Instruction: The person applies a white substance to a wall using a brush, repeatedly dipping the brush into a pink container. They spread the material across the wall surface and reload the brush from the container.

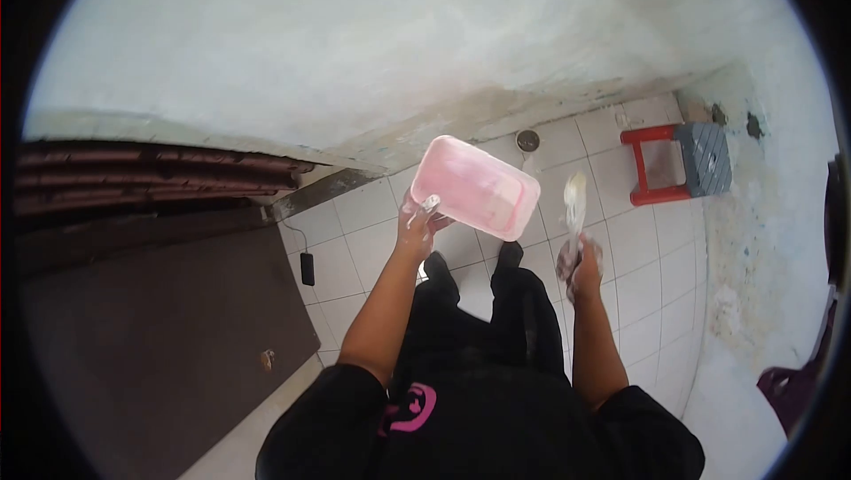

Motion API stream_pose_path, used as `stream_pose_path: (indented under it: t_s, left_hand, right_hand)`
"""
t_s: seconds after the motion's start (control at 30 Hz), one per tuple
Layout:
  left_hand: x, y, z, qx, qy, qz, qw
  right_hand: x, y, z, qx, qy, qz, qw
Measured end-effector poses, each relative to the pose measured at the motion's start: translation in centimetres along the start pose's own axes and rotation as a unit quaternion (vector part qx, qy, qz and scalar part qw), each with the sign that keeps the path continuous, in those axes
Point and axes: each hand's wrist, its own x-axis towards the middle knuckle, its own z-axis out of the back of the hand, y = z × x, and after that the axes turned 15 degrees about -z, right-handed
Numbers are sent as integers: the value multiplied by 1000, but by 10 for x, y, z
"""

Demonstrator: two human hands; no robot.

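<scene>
Left hand point(417, 221) grips a shallow pink rectangular plastic-looking tray point(474, 183) over the white square-tiled floor point(629, 254); right hand point(581, 269) clasps a slim, white-smeared tool point(574, 202), apart from it. Steady: a level tray should limit drips!

pink tray point(470, 180), one; whitish-coated tool point(575, 201), one; hands point(581, 269), two; feet point(510, 256), two; red-and-grey stool point(706, 161), one; small round container point(527, 140), one; black device point(307, 269), one; cable point(303, 234), one.

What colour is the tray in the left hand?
The tray is pink, as the head view shows.
</scene>
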Motion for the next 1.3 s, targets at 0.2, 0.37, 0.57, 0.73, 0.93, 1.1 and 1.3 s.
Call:
stream_pose_path:
  t_s: [0.2,0.37,0.57,0.73,0.93,1.1,1.3]
  left_hand:
    - [-28,-63,-43,47,67,-76,994]
    - [-57,-104,-71,25,35,-73,996]
    - [-82,-138,-48,79,-53,-124,988]
    - [-101,-141,-9,53,-85,-115,988]
    - [-92,-163,26,69,-89,-84,990]
    - [-60,-185,64,54,-44,-61,996]
    - [-19,-216,63,71,68,-58,993]
  right_hand:
    - [-76,17,5,-102,75,44,991]
    - [-106,79,-16,-169,112,167,965]
    - [-95,131,-66,-201,143,237,940]
    - [-11,133,-118,-366,99,300,875]
    - [-34,141,-214,-245,136,265,923]
    - [64,52,-209,-411,-62,291,862]
    - [26,82,-230,-316,-41,211,924]
